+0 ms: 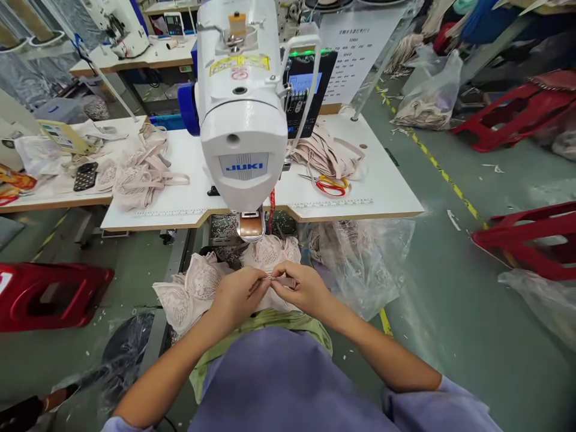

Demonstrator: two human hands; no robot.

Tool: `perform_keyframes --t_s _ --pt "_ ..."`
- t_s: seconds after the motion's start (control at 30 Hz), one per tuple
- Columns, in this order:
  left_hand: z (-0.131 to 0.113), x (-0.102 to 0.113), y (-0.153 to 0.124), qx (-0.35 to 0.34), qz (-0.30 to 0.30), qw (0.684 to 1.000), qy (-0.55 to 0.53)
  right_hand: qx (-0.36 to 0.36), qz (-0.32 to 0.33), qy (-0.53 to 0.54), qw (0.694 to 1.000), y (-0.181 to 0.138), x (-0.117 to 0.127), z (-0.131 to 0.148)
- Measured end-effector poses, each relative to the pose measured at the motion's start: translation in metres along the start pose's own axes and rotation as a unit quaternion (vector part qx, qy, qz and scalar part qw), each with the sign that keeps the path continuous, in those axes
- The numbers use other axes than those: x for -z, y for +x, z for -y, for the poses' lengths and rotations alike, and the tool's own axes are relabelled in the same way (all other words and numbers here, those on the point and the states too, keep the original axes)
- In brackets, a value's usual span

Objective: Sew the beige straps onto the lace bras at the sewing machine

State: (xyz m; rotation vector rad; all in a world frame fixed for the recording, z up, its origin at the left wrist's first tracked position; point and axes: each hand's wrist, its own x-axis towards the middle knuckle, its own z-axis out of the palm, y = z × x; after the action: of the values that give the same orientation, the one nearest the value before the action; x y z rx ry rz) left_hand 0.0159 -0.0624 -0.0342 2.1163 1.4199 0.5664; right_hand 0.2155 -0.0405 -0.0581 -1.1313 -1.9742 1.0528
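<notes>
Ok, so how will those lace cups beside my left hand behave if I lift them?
The lace cups will probably feel light for their size, since they look like fabric. They may keep some shape, as they sit rounded beside your left hand. They likely won't be very slippery, given the textured lace surface.

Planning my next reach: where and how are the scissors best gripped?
Probably by the red handle loop, the right hand, once free, coming from the front right: the scissors lie with both loops toward the right and blades pointing left, while pale straps bunch behind them.
</notes>
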Motion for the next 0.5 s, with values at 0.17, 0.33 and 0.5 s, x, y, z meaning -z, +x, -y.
perform_keyframes --t_s 0.17,0.33,0.5 --pt "0.007 -0.003 -0.003 -0.028 0.005 0.999 0.016 -0.022 0.066 0.040 0.997 0.005 0.006 0.003" --pt "0.012 0.004 -0.003 -0.035 0.018 0.999 -0.018 -0.093 0.065 0.170 0.979 0.010 0.008 0.000" --pt "0.015 0.018 0.001 -0.046 0.010 0.999 -0.016 -0.113 0.011 0.226 0.968 0.013 0.009 -0.013"
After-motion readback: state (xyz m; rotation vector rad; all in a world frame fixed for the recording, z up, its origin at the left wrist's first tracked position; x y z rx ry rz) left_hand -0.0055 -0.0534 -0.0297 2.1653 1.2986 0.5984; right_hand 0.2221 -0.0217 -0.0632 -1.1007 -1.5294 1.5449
